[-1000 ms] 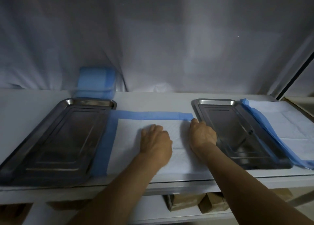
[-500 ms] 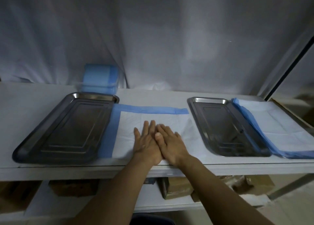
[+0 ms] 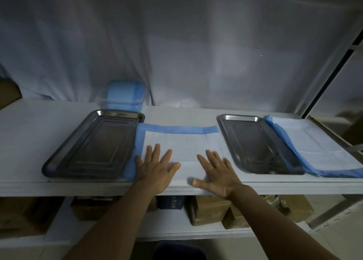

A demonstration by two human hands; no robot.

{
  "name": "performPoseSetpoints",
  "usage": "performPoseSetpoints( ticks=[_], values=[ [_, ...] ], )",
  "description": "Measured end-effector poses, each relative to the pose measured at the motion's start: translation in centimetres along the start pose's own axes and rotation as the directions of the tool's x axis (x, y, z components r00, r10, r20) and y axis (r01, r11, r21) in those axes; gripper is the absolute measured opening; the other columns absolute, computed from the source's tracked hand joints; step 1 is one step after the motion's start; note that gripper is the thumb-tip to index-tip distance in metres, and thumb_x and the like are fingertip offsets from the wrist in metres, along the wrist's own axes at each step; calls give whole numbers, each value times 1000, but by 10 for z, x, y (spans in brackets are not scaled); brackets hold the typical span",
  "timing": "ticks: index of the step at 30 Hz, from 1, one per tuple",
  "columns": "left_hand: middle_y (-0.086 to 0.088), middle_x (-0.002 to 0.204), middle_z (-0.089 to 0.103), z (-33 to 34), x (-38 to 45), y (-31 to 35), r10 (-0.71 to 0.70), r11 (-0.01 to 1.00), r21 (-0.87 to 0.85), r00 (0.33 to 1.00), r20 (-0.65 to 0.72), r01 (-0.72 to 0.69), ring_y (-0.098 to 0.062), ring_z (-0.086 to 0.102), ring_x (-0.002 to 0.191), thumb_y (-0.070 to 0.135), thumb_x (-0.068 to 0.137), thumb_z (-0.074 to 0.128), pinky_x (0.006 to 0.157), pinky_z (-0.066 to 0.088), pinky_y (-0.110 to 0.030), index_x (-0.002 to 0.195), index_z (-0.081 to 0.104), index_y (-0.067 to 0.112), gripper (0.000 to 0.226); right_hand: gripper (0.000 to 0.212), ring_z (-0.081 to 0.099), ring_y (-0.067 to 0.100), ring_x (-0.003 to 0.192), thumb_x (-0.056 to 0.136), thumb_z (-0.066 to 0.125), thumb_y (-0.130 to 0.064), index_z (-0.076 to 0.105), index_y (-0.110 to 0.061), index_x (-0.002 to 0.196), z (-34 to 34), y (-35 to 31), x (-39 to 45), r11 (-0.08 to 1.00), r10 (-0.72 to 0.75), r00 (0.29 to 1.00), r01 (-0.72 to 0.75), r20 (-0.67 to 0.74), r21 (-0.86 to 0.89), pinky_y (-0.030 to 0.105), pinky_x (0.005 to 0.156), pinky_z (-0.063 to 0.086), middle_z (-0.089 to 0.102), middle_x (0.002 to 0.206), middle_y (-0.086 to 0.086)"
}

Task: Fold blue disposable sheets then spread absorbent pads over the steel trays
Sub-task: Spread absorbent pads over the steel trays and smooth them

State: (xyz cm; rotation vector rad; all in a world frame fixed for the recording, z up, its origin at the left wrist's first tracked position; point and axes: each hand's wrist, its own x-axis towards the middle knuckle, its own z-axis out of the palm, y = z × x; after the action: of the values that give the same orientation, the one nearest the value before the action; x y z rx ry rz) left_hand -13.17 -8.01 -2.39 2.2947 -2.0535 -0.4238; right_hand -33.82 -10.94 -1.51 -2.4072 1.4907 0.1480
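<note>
Two flat hands are what we see at the front edge of the white shelf [image 3: 29, 122]. Our left hand [image 3: 155, 169] lies palm down with straight, spread fingers on the left part of the white absorbent pad with a blue border [image 3: 182, 142], and its little-finger side reaches the pad's blue left margin. Our right hand [image 3: 218, 171] lies flat in the same way on the pad's right part, with its thumb at the shelf's front edge. Neither hand grasps anything; both only press on the pad, and they are apart from each other.

This pad lies spread on the shelf between the two trays. Its left blue margin touches the long side of the left rectangular steel tray [image 3: 94, 148], and may slip a little under that rim, though the dim light keeps us from being sure. The right rectangular steel tray [image 3: 257, 146] sits just beside the pad's right edge. Both trays are bare inside.

A second white pad with a blue edge [image 3: 314, 146] lies toward the shelf's right end, its crumpled blue edge resting against the right tray's far long side. A blue stack of folded disposable sheets [image 3: 124, 97] stands at the shelf's back edge, just behind the left tray, in front of a white cloth backdrop [image 3: 176, 44]. Brown cardboard boxes [image 3: 208, 210] sit on the lower shelf.
</note>
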Motion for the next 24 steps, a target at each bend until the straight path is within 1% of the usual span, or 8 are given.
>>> performPoseSetpoints(
  ticks=[3, 7, 11, 13, 16, 18, 22, 24],
  values=[
    [2, 157, -22, -2, -10, -1, 50, 999, 6, 997, 51, -51, -23, -24, 144, 75, 85, 18, 111, -9, -65, 150, -4, 36, 79, 110, -24, 26, 144, 75, 59, -66, -15, -31, 149, 5, 3, -6, 985, -1, 1000, 6, 26, -171, 46, 118, -9, -25, 156, 5],
    [-2, 156, -25, 3, -29, 4, 108, 981, 154, 991, 76, -118, -27, -24, 144, 70, 72, 58, 107, -8, -68, 150, -10, 20, 115, 86, -11, 26, 147, 91, 52, -12, -7, -29, 151, -2, 0, -16, 976, 5, 1000, -6, -2, -218, 43, 119, 1, -14, 159, 5],
    [3, 160, -4, 8, -41, 18, 227, 966, 146, 971, -78, -214, -20, -8, 148, 27, 95, 50, 117, -4, -54, 151, 5, 28, 71, 65, 11, 24, 147, 97, 44, -14, 12, -27, 152, -20, -5, -25, 985, 4, 996, 12, 88, -174, 40, 119, 19, 4, 160, 3],
    [3, 159, 15, 5, -46, 24, 266, 963, 77, 960, -86, -259, -19, 11, 147, 13, 98, 41, 120, 7, -45, 148, 23, 30, 56, 47, 36, 24, 137, 99, 43, -21, 36, -26, 145, -31, -9, -31, 993, 19, 999, -14, 41, -115, 37, 111, 33, 32, 153, 6],
    [-7, 122, 60, -10, -51, 27, 204, 968, -109, 964, -171, -225, -25, 55, 106, 12, 98, 38, 86, 43, -33, 124, 54, 24, 32, 26, 61, 23, 103, 96, 48, -31, 65, -23, 114, -49, -13, -42, 989, 113, 977, -127, -182, -69, 30, 80, 49, 65, 112, 3],
    [-8, 95, 62, -25, -53, 24, 162, 964, -171, 960, -227, -203, -25, 54, 81, 13, 99, 38, 65, 39, -32, 106, 56, 19, 20, 21, 63, 22, 93, 93, 54, -34, 68, -21, 102, -59, -16, -48, 984, 169, 942, -179, -291, -9, 27, 71, 46, 68, 98, 3],
    [-11, 74, 51, -54, -53, 19, 127, 887, -397, 951, -282, -236, -30, 53, 71, 13, 98, 40, 62, 41, -40, 88, 53, 15, 17, 23, 65, 22, 90, 89, 61, -35, 67, -24, 109, -73, -19, -54, 943, 303, 798, -172, -521, 284, 32, 78, 53, 70, 98, 3],
    [-16, 85, 58, -71, -49, 20, 84, 846, -476, 942, -325, -240, -31, 57, 80, 23, 96, 41, 74, 47, -41, 92, 56, 13, 19, 42, 61, 24, 107, 86, 67, -31, 56, -22, 126, -74, -19, -52, 864, 403, 705, -82, -584, 498, 37, 89, 50, 64, 118, 4]
  ],
)
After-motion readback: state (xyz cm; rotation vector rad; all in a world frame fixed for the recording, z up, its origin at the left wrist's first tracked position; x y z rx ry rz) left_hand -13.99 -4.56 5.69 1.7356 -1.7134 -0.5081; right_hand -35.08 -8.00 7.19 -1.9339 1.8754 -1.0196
